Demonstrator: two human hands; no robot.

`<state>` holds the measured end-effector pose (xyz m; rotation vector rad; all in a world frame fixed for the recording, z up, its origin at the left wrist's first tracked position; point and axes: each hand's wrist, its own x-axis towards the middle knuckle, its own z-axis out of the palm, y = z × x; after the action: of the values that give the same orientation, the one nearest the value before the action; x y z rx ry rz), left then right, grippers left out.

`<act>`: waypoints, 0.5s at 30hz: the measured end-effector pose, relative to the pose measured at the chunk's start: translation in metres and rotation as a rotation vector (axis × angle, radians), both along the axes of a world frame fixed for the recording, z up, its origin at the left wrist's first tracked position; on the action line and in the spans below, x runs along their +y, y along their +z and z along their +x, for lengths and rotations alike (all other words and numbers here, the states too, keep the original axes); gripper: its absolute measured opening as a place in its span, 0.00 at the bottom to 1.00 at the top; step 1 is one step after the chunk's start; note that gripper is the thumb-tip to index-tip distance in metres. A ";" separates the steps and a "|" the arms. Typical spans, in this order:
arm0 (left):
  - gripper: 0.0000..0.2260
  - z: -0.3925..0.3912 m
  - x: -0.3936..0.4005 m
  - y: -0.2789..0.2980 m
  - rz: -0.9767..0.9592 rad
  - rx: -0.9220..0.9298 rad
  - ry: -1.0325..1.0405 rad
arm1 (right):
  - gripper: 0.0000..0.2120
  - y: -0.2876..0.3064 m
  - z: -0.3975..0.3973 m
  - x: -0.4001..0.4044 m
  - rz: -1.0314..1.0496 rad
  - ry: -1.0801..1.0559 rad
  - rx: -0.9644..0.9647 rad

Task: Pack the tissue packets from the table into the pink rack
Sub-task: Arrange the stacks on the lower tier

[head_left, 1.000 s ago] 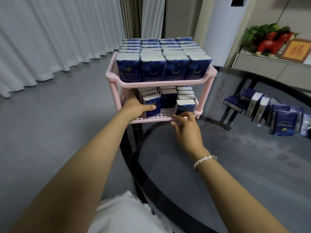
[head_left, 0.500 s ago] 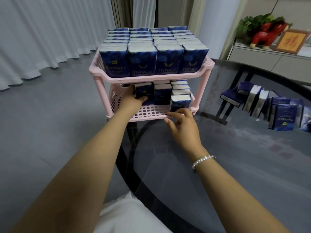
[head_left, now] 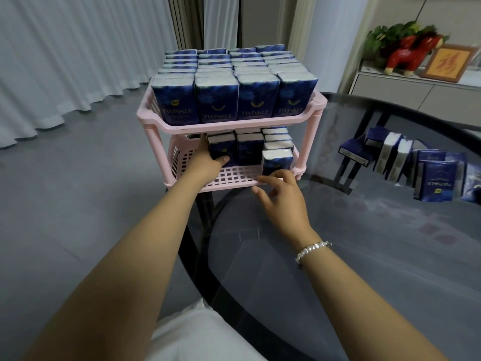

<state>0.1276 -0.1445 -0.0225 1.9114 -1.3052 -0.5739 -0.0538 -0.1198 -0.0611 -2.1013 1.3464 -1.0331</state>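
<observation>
**Both hands at the lower shelf of the pink rack**

The pink rack [head_left: 229, 125] stood at the near left edge of the dark glass surface [head_left: 364, 256]. Its upper tier was packed full with upright blue tissue packets [head_left: 217, 100], four across at the front and row upon row behind. The lower shelf [head_left: 234, 175] held fewer packets, set toward the back and right, with bare grid floor showing in front.

The left hand [head_left: 208, 162] reached into the lower shelf, its fingers wrapped around the left side of a packet [head_left: 221, 147] standing there and the thumb pressed against that packet's front face. The right hand [head_left: 282, 194] hovered at the front lip of the same shelf, fingers spread loosely and holding nothing, the fingertips just below the front right packet [head_left: 277, 161]; whether they touched it could not be told. A beaded bracelet [head_left: 312, 250] circled the right wrist.

Well to the right on the surface, a loose cluster of packets [head_left: 416, 168] waited, some leaning, some standing upright.
</observation>
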 end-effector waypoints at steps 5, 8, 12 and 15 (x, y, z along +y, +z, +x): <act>0.28 -0.003 0.004 0.004 -0.015 0.051 0.014 | 0.16 0.000 0.000 0.001 0.001 0.002 -0.002; 0.29 -0.005 0.009 0.005 -0.045 0.091 0.021 | 0.17 0.001 0.000 0.001 0.002 0.001 -0.004; 0.28 -0.010 0.019 0.006 -0.088 0.094 0.060 | 0.17 0.001 0.000 0.001 0.001 0.005 -0.011; 0.23 -0.019 0.031 0.006 -0.121 0.096 0.082 | 0.17 0.002 -0.001 0.003 0.012 0.010 -0.022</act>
<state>0.1088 -0.1137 -0.0161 1.8066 -1.1691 -0.5266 -0.0548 -0.1171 -0.0591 -2.0800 1.3265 -1.0392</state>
